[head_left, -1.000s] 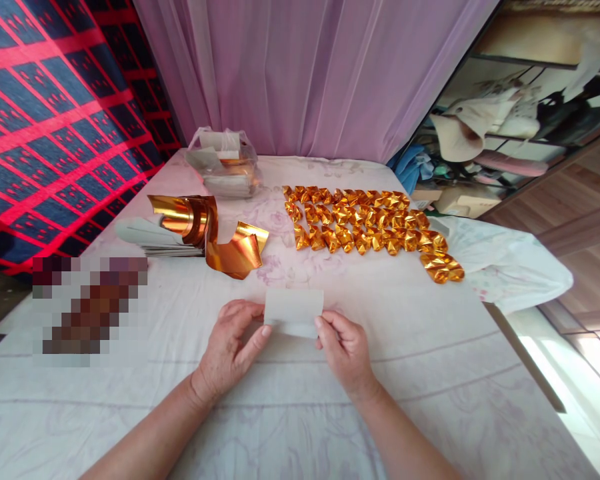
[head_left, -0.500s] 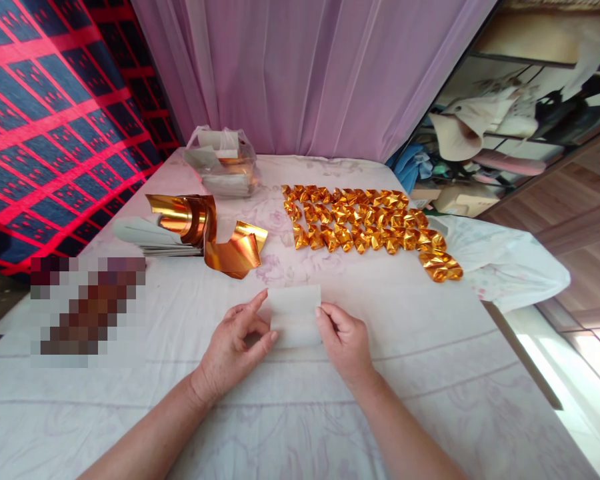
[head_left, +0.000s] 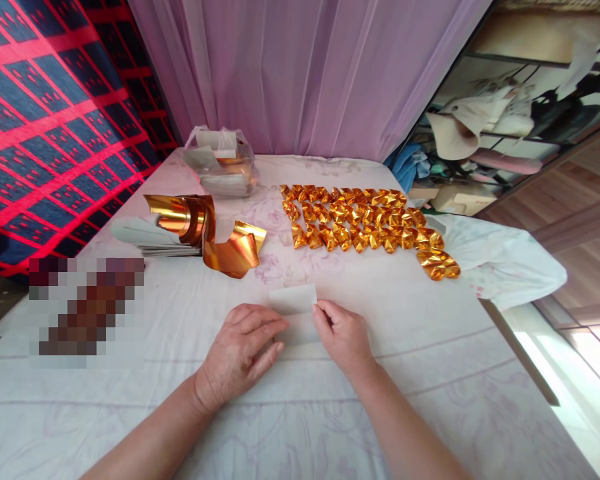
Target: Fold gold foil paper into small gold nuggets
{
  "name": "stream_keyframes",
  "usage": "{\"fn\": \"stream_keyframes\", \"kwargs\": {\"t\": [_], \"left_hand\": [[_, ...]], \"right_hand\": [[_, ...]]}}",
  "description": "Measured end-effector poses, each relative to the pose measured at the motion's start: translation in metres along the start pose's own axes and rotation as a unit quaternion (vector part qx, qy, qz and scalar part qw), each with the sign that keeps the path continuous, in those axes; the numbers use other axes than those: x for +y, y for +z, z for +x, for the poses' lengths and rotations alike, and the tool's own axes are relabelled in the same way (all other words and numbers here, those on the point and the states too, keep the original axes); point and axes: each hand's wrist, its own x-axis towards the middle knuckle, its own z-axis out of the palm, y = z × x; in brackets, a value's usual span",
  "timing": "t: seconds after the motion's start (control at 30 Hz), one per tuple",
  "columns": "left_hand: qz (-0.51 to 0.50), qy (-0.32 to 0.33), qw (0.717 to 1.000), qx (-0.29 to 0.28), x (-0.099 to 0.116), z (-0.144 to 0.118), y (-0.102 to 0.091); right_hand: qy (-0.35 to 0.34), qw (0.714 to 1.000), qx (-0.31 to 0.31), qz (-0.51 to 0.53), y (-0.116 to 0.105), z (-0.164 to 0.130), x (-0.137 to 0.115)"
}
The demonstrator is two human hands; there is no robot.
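The right hand [head_left: 343, 337] is mostly closed, its thumb and forefinger pinching the right edge of a small sheet of pale paper [head_left: 293, 299], which has a line across its middle. The left hand [head_left: 247, 343] is half open at the sheet's eight o'clock, fingers loosely bent across its left edge and thumb apart from them, with nothing gripped between. The paper lies low over the pale flowered cloth [head_left: 300, 427], between the two hands. Taking the paper as the middle of the clock, shiny gold folded pieces [head_left: 360, 217] lie at one o'clock in rough rows, the nearest few sitting out at two. A curling gold strip [head_left: 230, 257] spreads at ten to eleven, beside a stack of grey-white paper [head_left: 155, 239]. Farther off at eleven stands a clear plastic bag [head_left: 220, 163] with more paper inside. A white bag [head_left: 510, 260] sags near three o'clock, and a purple curtain [head_left: 290, 73] hangs at twelve. At nine lies something dark (blurred into squares, so I cannot tell what it is).
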Motion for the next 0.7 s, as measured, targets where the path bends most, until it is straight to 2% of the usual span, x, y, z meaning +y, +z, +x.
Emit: {"fn": "stream_keyframes", "kwargs": {"t": [0.13,0.23,0.7], "left_hand": [[0.065,0.014,0.994,-0.089,-0.0009,-0.0019,0.0040],[0.081,0.003,0.989,-0.125,-0.0023,-0.0037,0.0074],[0.083,-0.015,0.983,-0.164,-0.0017,-0.0031,0.0089]], "right_hand": [[0.000,1.000,-0.011,-0.023,0.0007,0.0010,-0.0009],[-0.001,0.999,-0.017,-0.033,0.0006,0.0013,-0.0008],[0.032,0.999,-0.002,-0.001,0.0011,0.0000,0.0008]]}}
